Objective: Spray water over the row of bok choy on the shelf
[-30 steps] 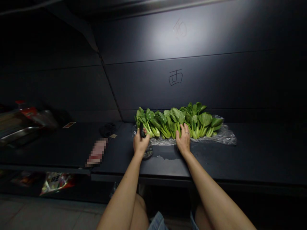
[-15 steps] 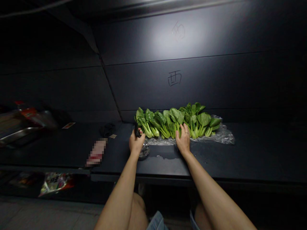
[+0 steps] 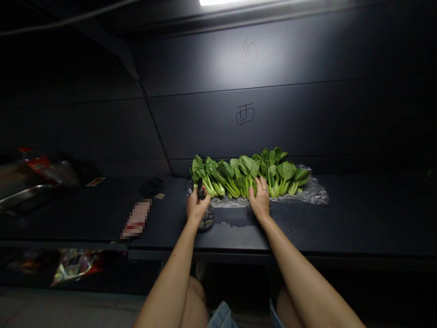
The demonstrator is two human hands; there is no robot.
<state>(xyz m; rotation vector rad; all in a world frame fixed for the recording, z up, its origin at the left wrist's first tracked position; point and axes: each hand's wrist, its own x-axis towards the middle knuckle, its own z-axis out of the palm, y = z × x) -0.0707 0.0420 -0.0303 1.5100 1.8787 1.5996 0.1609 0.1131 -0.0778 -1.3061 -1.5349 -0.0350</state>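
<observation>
Left grip (image 3: 197, 209) is closed around a small black object (image 3: 201, 188); right grip (image 3: 259, 202) lies open on bok choy (image 3: 251, 171), where heavy pressure could snap stems.

**Glossy greens on crinkled plastic, matt counter**
You see waxy, smooth bok choy leaves (image 3: 247, 166) lying on clear, crinkled plastic film (image 3: 310, 193), over a matt black counter (image 3: 307, 223). A smooth, matt dark wall panel (image 3: 307, 123) stands far behind, and a shiny metal tray (image 3: 23, 196) sits at far left.
</observation>
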